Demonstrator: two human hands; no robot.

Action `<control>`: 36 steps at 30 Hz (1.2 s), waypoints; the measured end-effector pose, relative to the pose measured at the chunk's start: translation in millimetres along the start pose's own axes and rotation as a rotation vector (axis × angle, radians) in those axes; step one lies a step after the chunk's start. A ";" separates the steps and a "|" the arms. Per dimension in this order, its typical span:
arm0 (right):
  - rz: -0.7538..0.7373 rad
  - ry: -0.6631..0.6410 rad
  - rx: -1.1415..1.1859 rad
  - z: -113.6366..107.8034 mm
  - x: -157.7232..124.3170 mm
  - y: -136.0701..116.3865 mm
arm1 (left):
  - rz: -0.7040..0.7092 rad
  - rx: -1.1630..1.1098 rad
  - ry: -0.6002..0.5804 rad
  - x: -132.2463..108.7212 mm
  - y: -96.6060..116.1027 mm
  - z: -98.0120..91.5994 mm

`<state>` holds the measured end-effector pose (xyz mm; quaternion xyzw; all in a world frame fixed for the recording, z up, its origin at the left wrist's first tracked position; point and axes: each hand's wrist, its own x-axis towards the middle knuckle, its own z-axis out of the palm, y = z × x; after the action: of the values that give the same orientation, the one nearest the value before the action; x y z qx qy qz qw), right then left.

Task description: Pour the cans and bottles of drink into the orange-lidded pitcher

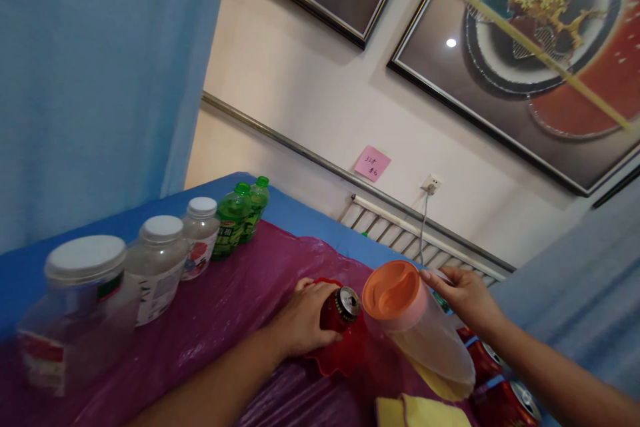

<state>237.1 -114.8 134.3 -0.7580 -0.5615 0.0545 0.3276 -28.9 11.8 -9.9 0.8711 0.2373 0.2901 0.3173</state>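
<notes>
My left hand [306, 320] is wrapped round a red can [345, 307] with a silver top. Under the can lies a red dish with a wavy rim [345, 355]. Just right of it is a clear plastic pitcher [435, 343] with an orange lid [393, 290]. My right hand [467, 295] pinches the pitcher's handle near the lid. In the picture the pitcher leans toward the can; whether it is really tipped I cannot tell. A yellow folded cloth [425, 411] lies in front of the pitcher.
Clear jars with white lids [163, 267] and two green bottles [233, 220] line the left side. More red cans [505, 400] stand at the right, below my right forearm. Purple plastic sheeting [280, 267] covers the blue table [305, 213]. Behind are a radiator [385, 230] and a wall socket [431, 183].
</notes>
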 end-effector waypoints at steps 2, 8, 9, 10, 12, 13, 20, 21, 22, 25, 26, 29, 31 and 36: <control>0.006 -0.005 0.010 0.0 -0.1 0.1 | 0.003 -0.009 0.001 -0.2 -0.2 0.3; 0.008 0.010 0.012 0.2 -0.4 -1.2 | 0.015 -0.017 0.012 -0.6 -0.6 0.2; 0.006 0.016 0.010 0.1 -0.7 -1.7 | 0.014 -0.014 0.006 -0.6 -0.4 0.0; 0.004 0.019 0.008 0.0 -0.9 -2.3 | 0.012 -0.011 0.001 -0.6 -0.3 -0.3; 0.005 0.017 0.009 -0.3 -1.5 -3.2 | 0.010 -0.008 -0.003 -0.6 -0.1 -0.7; 0.006 0.014 0.010 -0.4 -1.7 -3.5 | 0.010 -0.007 -0.003 -0.6 -0.1 -0.9; 0.001 0.015 0.000 -0.5 -1.1 -2.2 | 0.016 0.015 -0.002 -0.1 -1.6 0.5; 0.000 0.017 -0.003 -0.5 -0.9 -1.9 | 0.017 0.018 -0.003 0.0 -1.8 0.8; 0.000 0.017 -0.007 -0.6 -0.7 -1.6 | 0.017 0.019 -0.004 0.1 -2.0 1.0; 0.005 0.015 -0.011 -0.6 -0.6 -1.4 | 0.018 0.006 -0.002 -0.2 -2.4 1.3; 0.007 0.014 -0.009 -0.5 -0.6 -1.4 | 0.017 0.000 0.001 -0.4 -2.3 1.3; 0.007 0.016 -0.001 -0.3 -0.7 -1.2 | 0.016 -0.003 0.009 -0.8 -2.0 0.9; 0.007 0.015 0.005 -0.1 -1.0 -1.1 | 0.014 0.004 0.005 -0.7 -1.5 0.5; 0.010 0.011 -0.006 -0.2 -2.2 -2.0 | 0.013 0.005 -0.010 -0.6 -0.5 0.0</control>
<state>234.8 -116.5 135.0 -0.7619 -0.5560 0.0506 0.3282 -29.4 11.8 -10.4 0.8749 0.2305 0.2873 0.3146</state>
